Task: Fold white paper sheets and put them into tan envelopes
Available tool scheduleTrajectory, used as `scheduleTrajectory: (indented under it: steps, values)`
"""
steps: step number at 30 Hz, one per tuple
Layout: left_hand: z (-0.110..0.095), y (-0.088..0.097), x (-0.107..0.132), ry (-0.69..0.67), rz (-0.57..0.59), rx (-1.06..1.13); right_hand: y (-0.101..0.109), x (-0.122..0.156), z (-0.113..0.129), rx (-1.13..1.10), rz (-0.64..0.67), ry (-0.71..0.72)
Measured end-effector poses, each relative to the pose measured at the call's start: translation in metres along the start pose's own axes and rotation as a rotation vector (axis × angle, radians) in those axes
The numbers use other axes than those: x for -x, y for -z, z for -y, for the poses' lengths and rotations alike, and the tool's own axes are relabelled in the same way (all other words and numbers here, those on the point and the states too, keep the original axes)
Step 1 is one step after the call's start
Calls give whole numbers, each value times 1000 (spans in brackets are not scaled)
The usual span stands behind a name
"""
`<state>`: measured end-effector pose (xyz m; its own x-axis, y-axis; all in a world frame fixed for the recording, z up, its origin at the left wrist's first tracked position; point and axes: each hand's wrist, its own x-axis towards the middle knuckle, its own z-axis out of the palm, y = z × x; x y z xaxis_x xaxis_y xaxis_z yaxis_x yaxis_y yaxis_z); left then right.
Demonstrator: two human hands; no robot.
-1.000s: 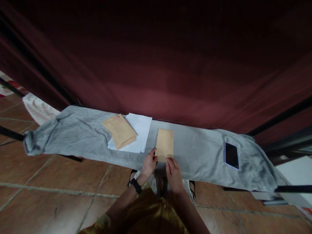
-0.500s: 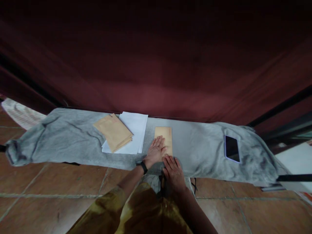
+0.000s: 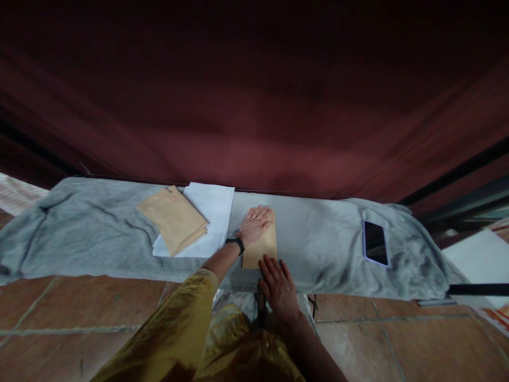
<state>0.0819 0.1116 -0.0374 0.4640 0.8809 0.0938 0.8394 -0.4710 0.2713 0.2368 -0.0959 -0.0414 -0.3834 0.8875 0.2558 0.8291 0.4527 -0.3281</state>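
Note:
A brown paper envelope (image 3: 264,245) lies flat on the grey cloth in front of me. My left hand (image 3: 255,225), with a black band on its wrist, rests flat over the envelope's upper part, fingers stretched out. At the envelope's lower right corner my right hand (image 3: 278,281) touches it with the fingertips, palm down and fingers open. To the left, several brown envelopes (image 3: 175,220) lie in a slanted pile on top of white paper sheets (image 3: 217,209).
The grey cloth (image 3: 310,228) covers a long narrow surface, wrinkled at both ends. A phone (image 3: 375,243) with a pale purple edge lies on its right part. A dark red curtain-like wall (image 3: 254,154) rises behind. Brown floor tiles (image 3: 95,302) show below.
My left hand has slid up the envelope toward its far edge. My right hand stays by the lower edge. The whole view has shifted slightly.

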Motion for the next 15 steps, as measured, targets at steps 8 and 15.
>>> scheduleTrajectory:
  steps: [8, 15]
  values:
    - [-6, -4, 7, -182, 55, 2, 2, 0, 1, 0, -9, 0]
    - [-15, -8, 29, -261, 69, -34, -7, 1, -1, -28, -95, 34]
